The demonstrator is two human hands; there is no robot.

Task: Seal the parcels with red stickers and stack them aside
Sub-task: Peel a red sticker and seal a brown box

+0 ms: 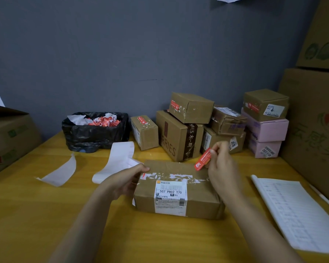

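While sealed parcels (191,108) lie far right, our left hand (127,180) grips one parcel (199,198); our right hand (223,166) pinches its sticker (202,160).

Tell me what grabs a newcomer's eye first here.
The red sticker pinched in the right hand stands out, held over the far right corner of the brown parcel at the centre of the table, whose left end the left hand grips. Behind, along the grey wall, sits a pile of boxes, several already bearing red stickers, and left of them a black-lined bin of red and white scraps.
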